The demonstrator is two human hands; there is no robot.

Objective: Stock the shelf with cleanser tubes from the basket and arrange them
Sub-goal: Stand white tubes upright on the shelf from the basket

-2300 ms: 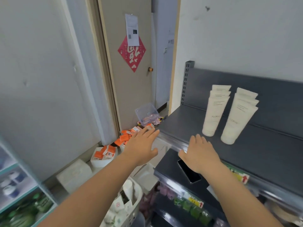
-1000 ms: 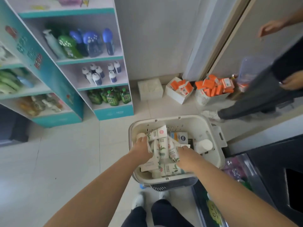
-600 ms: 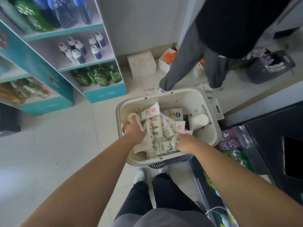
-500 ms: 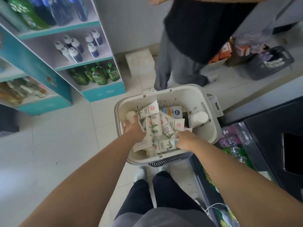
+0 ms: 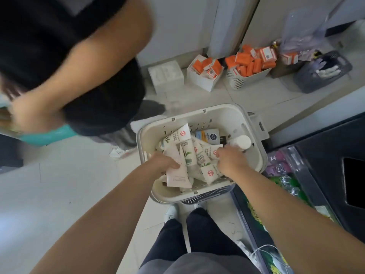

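A white basket (image 5: 221, 115) stands on the floor in front of my legs, holding several white cleanser tubes (image 5: 188, 153) with green leaves and red logos, a blue-and-orange tube and a white-capped bottle (image 5: 241, 142). Both hands are inside it. My left hand (image 5: 161, 163) grips a plain cream tube (image 5: 176, 177) at the basket's near left. My right hand (image 5: 230, 161) is further right, its fingers curled down onto a red-logo tube (image 5: 212, 150) beside the bottle; the fingertips are hidden.
Another person (image 5: 83, 62) in a black top stands close at the left, blurred. White bins of orange boxes (image 5: 246, 64) and a dark grey basket (image 5: 322, 72) stand by the far wall. The dark shelf unit (image 5: 324, 167) runs along my right.
The other person has walked from behind the basket to its left. My right hand has moved up toward the bottle. My left hand has lifted the cream tube out of the pile.
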